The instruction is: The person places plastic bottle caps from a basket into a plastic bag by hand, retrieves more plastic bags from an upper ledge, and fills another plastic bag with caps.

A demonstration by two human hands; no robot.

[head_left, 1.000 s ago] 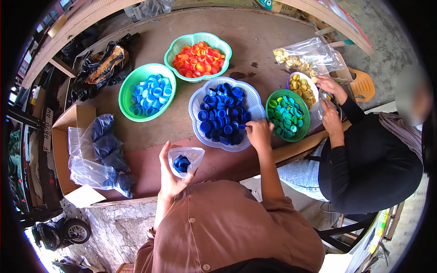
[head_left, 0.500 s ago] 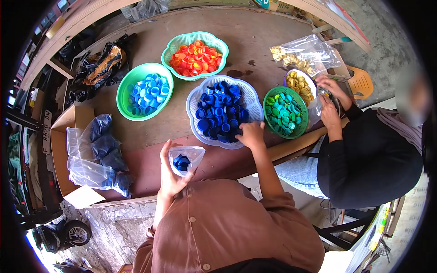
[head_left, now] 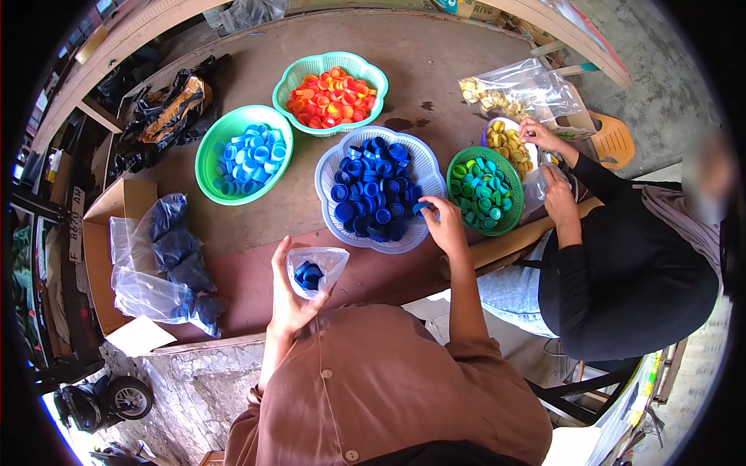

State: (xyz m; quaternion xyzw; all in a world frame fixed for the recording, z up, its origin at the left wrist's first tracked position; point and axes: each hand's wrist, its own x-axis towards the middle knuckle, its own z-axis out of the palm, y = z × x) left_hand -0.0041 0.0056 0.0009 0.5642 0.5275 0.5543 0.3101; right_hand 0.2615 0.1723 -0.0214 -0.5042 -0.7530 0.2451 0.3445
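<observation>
Head | right hand (head_left: 446,225): shifted to basket rim (head_left: 323,175) | pinching blue cap (head_left: 420,209)

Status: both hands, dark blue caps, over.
Left hand: holding clear bag, dark blue caps inside. Right hand: pinching blue cap at basket rim. Co-worker's hands off right, not in the way.

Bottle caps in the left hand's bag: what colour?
Dark blue bottle caps, clearest in the head view.

We distinguish dark-blue caps (head_left: 373,188), a lavender latticed basket (head_left: 323,180), orange-red caps (head_left: 330,99), light-blue caps (head_left: 252,159) and a plain brown shirt (head_left: 388,377).
</observation>
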